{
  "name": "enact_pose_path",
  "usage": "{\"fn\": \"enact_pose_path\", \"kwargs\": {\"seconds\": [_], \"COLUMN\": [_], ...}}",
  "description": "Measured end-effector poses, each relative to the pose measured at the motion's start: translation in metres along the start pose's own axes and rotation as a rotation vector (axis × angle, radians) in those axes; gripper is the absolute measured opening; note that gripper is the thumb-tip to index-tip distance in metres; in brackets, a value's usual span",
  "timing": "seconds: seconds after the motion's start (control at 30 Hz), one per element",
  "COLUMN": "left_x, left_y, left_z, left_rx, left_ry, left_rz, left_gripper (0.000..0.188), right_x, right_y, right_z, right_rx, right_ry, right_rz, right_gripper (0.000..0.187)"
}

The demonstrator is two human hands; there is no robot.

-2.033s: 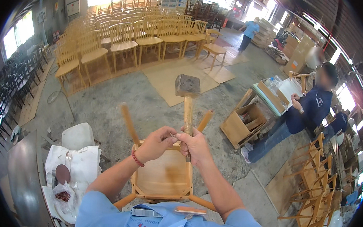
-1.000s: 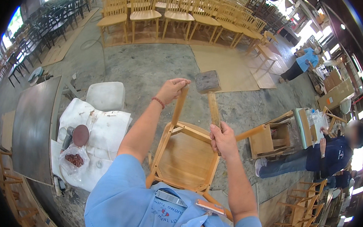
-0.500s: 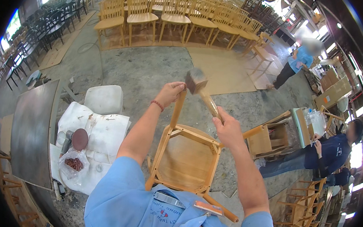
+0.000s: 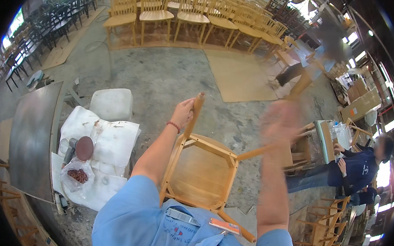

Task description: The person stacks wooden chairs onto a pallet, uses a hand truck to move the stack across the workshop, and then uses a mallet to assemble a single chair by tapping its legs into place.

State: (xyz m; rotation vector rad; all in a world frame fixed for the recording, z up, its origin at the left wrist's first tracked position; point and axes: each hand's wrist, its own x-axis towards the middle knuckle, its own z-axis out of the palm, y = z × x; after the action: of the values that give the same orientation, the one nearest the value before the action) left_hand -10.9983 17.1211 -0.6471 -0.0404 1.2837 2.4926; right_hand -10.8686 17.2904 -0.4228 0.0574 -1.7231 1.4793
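An overturned wooden chair (image 4: 203, 173) stands in front of my body, its seat underside facing up and its legs raised. My left hand (image 4: 184, 113) is wrapped round the raised left leg (image 4: 197, 107), just below its tip. A small brown cap (image 4: 202, 94) sits on that tip. My right hand (image 4: 280, 121) is raised to the right, smeared by motion. It grips the wooden handle (image 4: 302, 85) of a hammer, whose head is a dark blur beyond. Past my right forearm, another chair leg (image 4: 252, 152) reaches outward.
At left, white padding (image 4: 110, 133) bears a sander with a round brown disc (image 4: 84, 148) and a clear bag of small reddish-brown pieces (image 4: 77, 175). Rows of wooden chairs (image 4: 192, 16) stand far off. One person (image 4: 357, 164) works at right; another (image 4: 290, 74) is farther back.
My right hand has swung the hammer up and to the right, away from the leg tip. My left hand has slid slightly down the leg, uncovering the capped tip. The far person has moved left.
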Motion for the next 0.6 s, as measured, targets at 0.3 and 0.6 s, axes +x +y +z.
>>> {"fn": "enact_pose_path", "kwargs": {"seconds": [0.3,0.6], "left_x": [-0.018,-0.161], "left_y": [-0.018,0.0], "left_z": [-0.051,0.076], "left_rx": [-0.222,0.431], "left_ry": [0.457,-0.492], "left_rz": [0.017,-0.455], "left_gripper": [0.021,0.037], "right_x": [-0.078,-0.154], "right_y": [0.004,-0.002], "right_z": [-0.08,-0.121], "right_rx": [-0.643,-0.161], "right_ry": [-0.68,-0.349], "right_rz": [0.595,0.857], "right_gripper": [0.041,0.025]}}
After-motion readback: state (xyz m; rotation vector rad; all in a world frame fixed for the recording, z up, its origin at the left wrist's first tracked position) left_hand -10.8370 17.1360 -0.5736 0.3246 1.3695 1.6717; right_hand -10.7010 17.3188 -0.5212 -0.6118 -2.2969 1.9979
